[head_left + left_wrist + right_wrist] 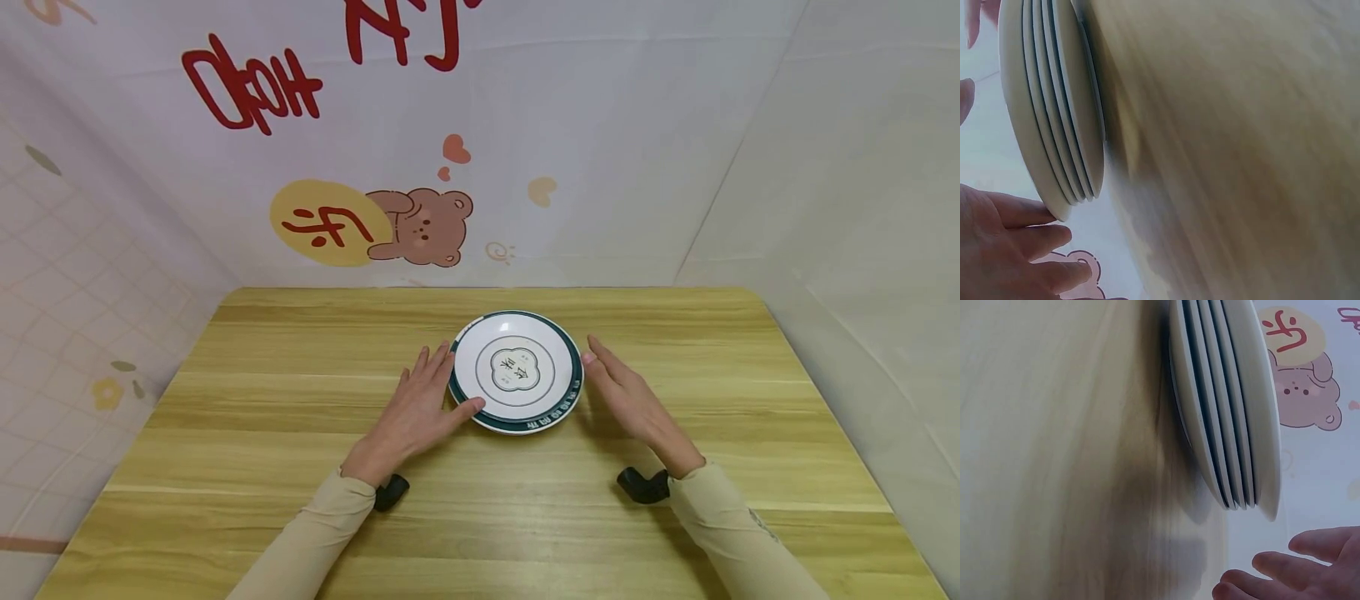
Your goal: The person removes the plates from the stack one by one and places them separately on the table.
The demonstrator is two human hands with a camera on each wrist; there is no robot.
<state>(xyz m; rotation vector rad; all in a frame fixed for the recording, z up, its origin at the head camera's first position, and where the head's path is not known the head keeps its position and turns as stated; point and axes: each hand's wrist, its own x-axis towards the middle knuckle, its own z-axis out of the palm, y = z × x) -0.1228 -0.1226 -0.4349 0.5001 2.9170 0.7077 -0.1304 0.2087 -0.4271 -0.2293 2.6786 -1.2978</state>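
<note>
A stack of several white plates point(516, 371) with a dark green rim band stands on the wooden table. On its left side the left hand point(420, 412) has its fingers spread, the index fingertip at the rim and the thumb over the near left edge. In the left wrist view, that hand point(1016, 244) touches the edge of the stacked plates point(1054, 106). The right hand point(630, 400) is held just right of the stack with fingers extended. The right wrist view shows a gap between the plates point(1229, 406) and the right hand's fingers point(1297, 569).
The wooden table point(300, 367) reaches back to a white cloth backdrop point(600, 108) printed with a bear point(423, 229) and red characters. Cloth also hangs at both sides. Black wrist-mounted pieces point(642, 485) show beside the sleeves point(742, 533).
</note>
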